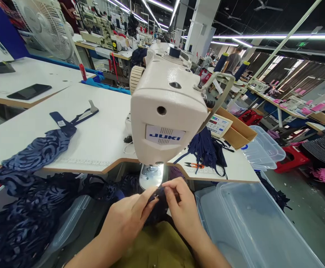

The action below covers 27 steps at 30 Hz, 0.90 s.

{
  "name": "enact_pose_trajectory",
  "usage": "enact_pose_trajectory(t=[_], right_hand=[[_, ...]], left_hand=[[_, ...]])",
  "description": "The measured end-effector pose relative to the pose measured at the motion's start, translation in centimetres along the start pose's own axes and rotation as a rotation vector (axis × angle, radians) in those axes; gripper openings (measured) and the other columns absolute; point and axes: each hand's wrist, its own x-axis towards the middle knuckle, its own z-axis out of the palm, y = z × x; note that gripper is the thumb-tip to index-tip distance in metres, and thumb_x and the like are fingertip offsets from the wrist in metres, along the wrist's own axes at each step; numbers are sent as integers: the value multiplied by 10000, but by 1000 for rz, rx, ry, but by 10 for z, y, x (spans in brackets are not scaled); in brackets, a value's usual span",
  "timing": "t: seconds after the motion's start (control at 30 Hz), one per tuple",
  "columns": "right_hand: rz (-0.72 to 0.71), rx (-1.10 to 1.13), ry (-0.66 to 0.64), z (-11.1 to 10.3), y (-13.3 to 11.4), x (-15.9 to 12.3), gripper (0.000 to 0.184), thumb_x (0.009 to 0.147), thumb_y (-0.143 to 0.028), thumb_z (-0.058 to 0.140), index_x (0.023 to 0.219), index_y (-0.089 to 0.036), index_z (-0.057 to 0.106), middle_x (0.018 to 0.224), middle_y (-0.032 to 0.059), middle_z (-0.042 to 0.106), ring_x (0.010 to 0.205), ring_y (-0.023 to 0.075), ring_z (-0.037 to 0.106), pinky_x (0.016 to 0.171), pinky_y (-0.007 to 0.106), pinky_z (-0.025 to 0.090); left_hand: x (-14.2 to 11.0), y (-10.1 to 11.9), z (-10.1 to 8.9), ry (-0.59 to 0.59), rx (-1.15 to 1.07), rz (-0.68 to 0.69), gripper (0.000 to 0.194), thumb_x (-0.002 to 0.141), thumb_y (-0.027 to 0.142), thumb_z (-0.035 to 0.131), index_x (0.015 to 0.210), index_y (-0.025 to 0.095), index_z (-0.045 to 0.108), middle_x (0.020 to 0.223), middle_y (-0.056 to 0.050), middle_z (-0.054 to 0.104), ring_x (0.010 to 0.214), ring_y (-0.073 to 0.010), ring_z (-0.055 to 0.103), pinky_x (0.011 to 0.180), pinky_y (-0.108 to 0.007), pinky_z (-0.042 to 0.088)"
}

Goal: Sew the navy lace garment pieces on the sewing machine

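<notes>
A white JUKI sewing machine (165, 111) stands over the table edge, its lit needle area (151, 175) just beyond my fingers. My left hand (127, 217) and my right hand (180, 208) meet below it. Both pinch a small dark navy fabric piece (159, 197) between fingertips, close to the presser foot. Most of the piece is hidden by my fingers.
Navy lace fabric (36, 152) spills off the table's left edge into a heap (19, 223). Navy straps (207, 149) and orange snips (193, 165) lie right of the machine. Clear plastic bins (252, 223) stand at right. A phone (30, 91), a fan (49, 28), other workers behind.
</notes>
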Motion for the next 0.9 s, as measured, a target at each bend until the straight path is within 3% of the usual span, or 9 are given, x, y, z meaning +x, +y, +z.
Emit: enact_pose_trajectory(t=[0.1, 0.27, 0.4, 0.5, 0.6, 0.7, 0.8, 0.9], right_hand=[[10, 43, 27, 5, 6, 0, 149, 962, -223, 443, 965, -218, 592, 892, 15, 584, 797, 119, 583, 682, 213, 489], [-122, -54, -139, -12, 6, 0, 275, 938, -239, 528, 1213, -248, 506, 1060, 42, 546, 920, 136, 565, 831, 257, 499], [-270, -316, -339, -25, 1, -6, 218, 953, -215, 508, 1142, -255, 609, 986, 38, 588, 916, 157, 550, 801, 270, 492], [-292, -373, -329, -26, 4, -9, 234, 972, -202, 462, 1113, -232, 646, 948, 48, 628, 871, 162, 553, 772, 289, 489], [-120, -215, -264, -24, 17, -9, 199, 955, -262, 513, 1002, -236, 705, 894, 35, 642, 846, 150, 587, 767, 275, 499], [135, 61, -236, -19, 33, -7, 180, 896, -328, 605, 871, -220, 746, 819, 16, 641, 771, 133, 616, 722, 249, 509], [307, 296, -181, -9, 44, -10, 190, 830, -384, 668, 817, -221, 765, 774, 6, 637, 725, 135, 613, 691, 253, 506], [398, 489, -101, 4, 47, -15, 176, 803, -387, 690, 815, -234, 775, 777, 8, 641, 744, 142, 611, 709, 261, 501]], left_hand=[[-4, -3, 4, -13, -100, -28, 232, 957, 308, 473, 1158, 212, 538, 676, 19, 681, 535, -126, 632, 529, -224, 431], [-1, -7, -7, -120, -142, -86, 242, 940, 373, 471, 1002, 251, 670, 747, -12, 723, 593, -151, 660, 579, -220, 480], [8, -5, -15, -257, -272, -141, 260, 935, 373, 462, 956, 252, 691, 780, -16, 729, 631, -158, 667, 581, -218, 493], [10, -6, -15, -380, -413, -171, 232, 944, 340, 459, 992, 259, 671, 866, -1, 725, 730, -141, 674, 640, -199, 505], [3, -11, -9, -311, -348, -84, 260, 962, 303, 428, 1109, 252, 636, 978, -13, 718, 875, -154, 666, 772, -241, 517], [-9, -16, -2, -204, -104, -37, 338, 961, 358, 412, 1133, 190, 648, 1079, -93, 713, 976, -253, 663, 883, -407, 511], [-15, -18, 7, -376, -103, -274, 443, 960, 430, 354, 1005, 163, 705, 1014, -136, 729, 850, -306, 696, 750, -442, 553], [-15, -15, 18, -545, -567, -469, 398, 926, 471, 448, 1166, 223, 648, 1187, -78, 680, 1076, -258, 641, 935, -365, 503]])
